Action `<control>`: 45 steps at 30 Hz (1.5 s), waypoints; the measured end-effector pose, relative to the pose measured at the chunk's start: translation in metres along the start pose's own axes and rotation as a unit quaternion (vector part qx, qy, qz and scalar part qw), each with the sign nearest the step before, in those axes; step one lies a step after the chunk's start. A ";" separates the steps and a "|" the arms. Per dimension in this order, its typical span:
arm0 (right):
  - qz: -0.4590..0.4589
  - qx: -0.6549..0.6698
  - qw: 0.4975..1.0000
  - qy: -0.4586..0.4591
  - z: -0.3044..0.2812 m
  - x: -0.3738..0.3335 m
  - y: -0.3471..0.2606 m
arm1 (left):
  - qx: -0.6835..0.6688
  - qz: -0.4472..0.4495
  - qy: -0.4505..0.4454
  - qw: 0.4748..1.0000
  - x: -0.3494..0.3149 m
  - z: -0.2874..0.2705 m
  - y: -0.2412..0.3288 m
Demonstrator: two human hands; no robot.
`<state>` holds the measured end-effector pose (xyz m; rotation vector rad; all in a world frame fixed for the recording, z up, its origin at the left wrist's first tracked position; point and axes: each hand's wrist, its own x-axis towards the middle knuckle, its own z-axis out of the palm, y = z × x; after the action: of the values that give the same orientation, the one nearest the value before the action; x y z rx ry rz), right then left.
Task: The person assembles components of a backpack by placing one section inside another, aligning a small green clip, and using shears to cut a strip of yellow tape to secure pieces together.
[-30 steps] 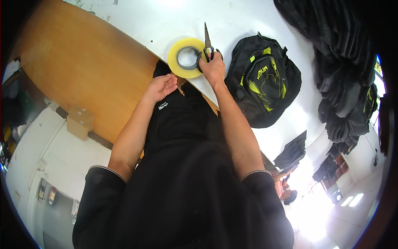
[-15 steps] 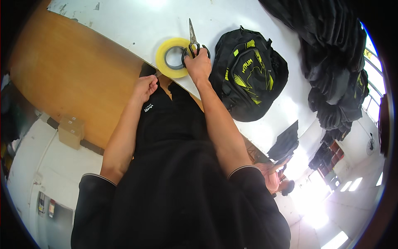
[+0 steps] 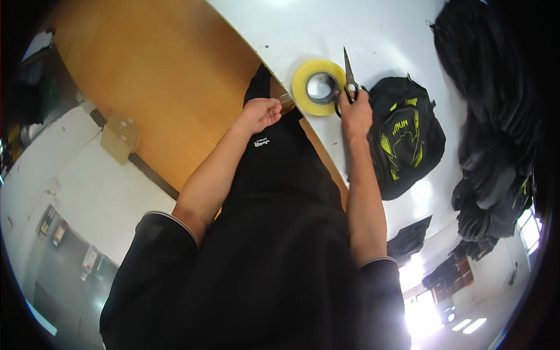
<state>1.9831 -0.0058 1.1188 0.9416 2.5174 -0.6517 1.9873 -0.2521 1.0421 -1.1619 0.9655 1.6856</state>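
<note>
A roll of yellowish clear tape (image 3: 300, 87) lies flat on the white table (image 3: 291, 35), close to its edge. My left hand (image 3: 261, 115) is closed in a pinch just off that edge, and a thin, see-through strip runs from its fingertips toward the roll. Black-handled scissors (image 3: 349, 69) are in my right hand (image 3: 356, 118), their blades pointing away from me. That hand rests beside the roll, its fingers round the handles. To its right is a black backpack (image 3: 406, 140) with yellow-green markings.
Dark fabric pieces or bags (image 3: 490, 116) are heaped along the table's right side. A flat black piece (image 3: 410, 238) lies at the near right end. On the left are a brown board surface (image 3: 157, 58) and a cardboard box (image 3: 121, 139).
The view has swung, so everything sits farther right in it. My left hand has drawn away from the roll, with a longer strip between them. My right hand still holds the scissors.
</note>
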 end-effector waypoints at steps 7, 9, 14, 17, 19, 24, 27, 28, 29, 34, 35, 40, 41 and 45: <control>-0.142 0.057 0.960 -0.236 -0.044 -0.046 -0.011 | -0.056 -0.016 -0.041 0.997 -0.001 -0.007 -0.002; -0.070 0.209 0.919 -0.327 -0.039 -0.061 -0.004 | -0.035 -0.012 -0.056 0.998 -0.007 -0.003 -0.001; -0.336 -0.048 0.902 -0.266 -0.048 -0.075 -0.024 | -0.046 -0.008 -0.079 0.996 -0.011 -0.006 -0.006; -0.436 -0.119 0.876 -0.167 -0.047 -0.078 -0.027 | -0.042 -0.008 -0.094 0.995 -0.011 -0.007 -0.007; -0.442 -0.175 0.862 -0.175 -0.053 -0.084 -0.030 | -0.036 -0.006 -0.099 0.994 -0.010 -0.007 -0.008; -0.306 -0.113 0.934 -0.149 -0.058 -0.099 -0.019 | -0.029 -0.002 -0.096 0.995 -0.012 -0.006 -0.008; -0.294 -0.096 0.945 -0.105 -0.060 -0.091 -0.019 | -0.033 -0.002 -0.103 0.994 -0.011 -0.008 -0.009; -0.317 -0.125 0.937 -0.080 -0.062 -0.087 -0.020 | -0.033 0.000 -0.104 0.994 -0.010 -0.008 -0.009; -0.339 -0.153 0.927 -0.055 -0.064 -0.084 -0.024 | -0.034 -0.002 -0.104 0.994 -0.010 -0.009 -0.009; -0.301 -0.120 0.940 -0.106 -0.077 -0.071 -0.051 | -0.033 -0.002 -0.114 0.993 -0.011 -0.012 -0.011; -0.300 -0.121 0.940 -0.106 -0.074 -0.069 -0.050 | -0.033 -0.003 -0.120 0.992 -0.010 -0.012 -0.012; -0.118 0.169 0.909 -0.362 -0.064 -0.065 -0.048 | -0.039 -0.003 -0.129 0.991 -0.010 -0.013 -0.013; -0.049 0.197 0.886 -0.417 -0.062 -0.064 -0.048 | -0.032 -0.002 -0.129 0.991 -0.009 -0.014 -0.012; 0.047 0.193 0.856 -0.477 -0.049 -0.061 -0.048 | -0.016 0.009 -0.127 0.992 -0.010 -0.013 -0.015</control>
<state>1.9851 -0.0428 1.2027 0.6054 1.4678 -1.2434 2.0071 -0.2611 1.0465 -0.9330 0.7942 1.8168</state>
